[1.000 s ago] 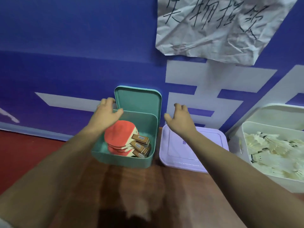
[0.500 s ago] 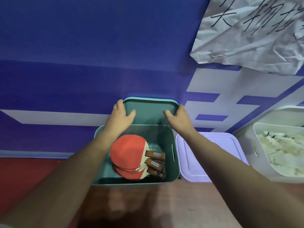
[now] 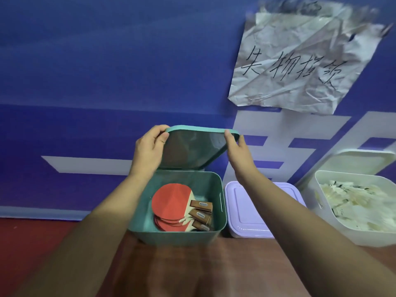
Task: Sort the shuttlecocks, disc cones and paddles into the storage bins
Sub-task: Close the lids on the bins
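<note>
Both hands hold the green lid [image 3: 192,153] tilted over the open green bin [image 3: 177,237], so closing it looks like the step in hand. The left hand [image 3: 149,153] pinches the lid's left corner with its thumb on the near face, and the right hand [image 3: 239,152] has its fingers [image 3: 228,136] curled round the right corner. The bin stands at the far edge of the desk [image 3: 192,273], against the blue wall, and the paddles [image 3: 171,200] lie stacked flat inside it, red faces up, handles toward the right wall and well below the rim, so nothing should foul the lid. To do it well, I would bring the lid down level, line its rounded corners up with the bin's rim, seat the back edge first and then press evenly at both ends. Just beside it on the right sits the purple bin [image 3: 252,207] with its lid on, contents hidden. Toward the desk's far right corner, the white bin [image 3: 323,209] stands open and full of shuttlecocks [image 3: 360,204], its white lid [image 3: 360,160] leaning behind it. As for writing, the crumpled paper sign [image 3: 300,65] on the wall carries handwritten black characters that seem to read 失物招领, though its top edge is blurred. Each paddle handle bears a small label plate, too small to read.
</note>
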{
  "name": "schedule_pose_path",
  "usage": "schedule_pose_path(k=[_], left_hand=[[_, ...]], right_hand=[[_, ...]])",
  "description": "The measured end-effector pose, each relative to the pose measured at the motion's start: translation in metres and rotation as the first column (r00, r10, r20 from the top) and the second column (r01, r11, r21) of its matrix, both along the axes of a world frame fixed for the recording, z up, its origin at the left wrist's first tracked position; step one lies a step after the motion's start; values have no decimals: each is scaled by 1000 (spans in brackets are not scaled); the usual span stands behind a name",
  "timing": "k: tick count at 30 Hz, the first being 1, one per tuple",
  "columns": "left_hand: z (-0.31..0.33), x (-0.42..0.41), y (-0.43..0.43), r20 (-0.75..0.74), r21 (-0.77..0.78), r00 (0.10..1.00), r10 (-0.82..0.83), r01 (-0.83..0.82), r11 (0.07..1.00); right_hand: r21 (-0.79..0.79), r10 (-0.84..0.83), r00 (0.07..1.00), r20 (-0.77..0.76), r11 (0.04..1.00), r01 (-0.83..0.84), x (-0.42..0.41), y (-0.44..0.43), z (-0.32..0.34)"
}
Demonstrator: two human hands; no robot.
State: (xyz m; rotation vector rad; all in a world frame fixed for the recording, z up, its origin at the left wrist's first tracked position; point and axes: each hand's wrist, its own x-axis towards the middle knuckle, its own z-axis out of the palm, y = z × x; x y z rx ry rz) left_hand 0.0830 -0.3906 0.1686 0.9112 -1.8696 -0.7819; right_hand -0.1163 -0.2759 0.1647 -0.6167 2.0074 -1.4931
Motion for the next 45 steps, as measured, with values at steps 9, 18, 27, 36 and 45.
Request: schedule_pose_path(k=[9, 18, 27, 36, 45], left_hand=[[21, 11, 94, 192, -245, 948, -256, 298, 923], [-18, 43, 98, 275, -45, 951, -141, 160, 986], [-88, 110, 58, 561, 427, 817, 132, -423, 799], [-134, 123, 43, 570, 416, 819, 63, -354, 838], [-169, 112, 19, 646, 285, 757, 101, -362, 888]], right_hand=[[-334, 234, 664, 710, 942, 24, 39, 59, 20], [-308, 94, 695, 713, 932, 190, 41, 97, 6], [-131, -69, 808, 585, 975, 178, 40, 107, -63], [264, -57, 998, -17, 963, 59, 49, 105, -116], [391, 2, 971, -238, 916, 94, 45, 74, -153]])
